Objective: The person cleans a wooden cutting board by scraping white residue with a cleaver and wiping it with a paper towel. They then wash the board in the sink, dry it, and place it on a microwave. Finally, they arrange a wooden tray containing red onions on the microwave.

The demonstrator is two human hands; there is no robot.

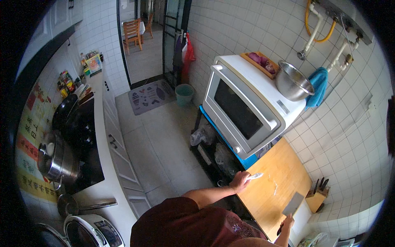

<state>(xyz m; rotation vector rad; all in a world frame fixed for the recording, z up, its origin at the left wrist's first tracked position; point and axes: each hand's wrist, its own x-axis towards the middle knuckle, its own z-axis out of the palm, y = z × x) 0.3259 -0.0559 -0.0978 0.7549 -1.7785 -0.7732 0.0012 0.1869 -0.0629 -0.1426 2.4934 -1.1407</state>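
Observation:
Over the far left edge of a wooden board (pixel 262 197), my left hand (pixel 240 182) is closed on a small white item (pixel 255 176), possibly a cloth or paper; its exact kind cannot be told. My right hand (pixel 288 221) grips the handle of a cleaver (pixel 293 203) near the board's right side, the broad metal blade above the wood. A second dark handle shows beside that hand, partly hidden. Between my hands, thin white scraps (pixel 275 187) lie on the board.
A white countertop oven (pixel 247 105) stands beyond the board, bearing a steel bowl (pixel 293 81) and a tray of purple produce (pixel 260 63). A knife block (pixel 317 197) stands against the tiled wall. Left are a stove (pixel 86 148), a steamer pot (pixel 58 157) and a rice cooker (pixel 92 231).

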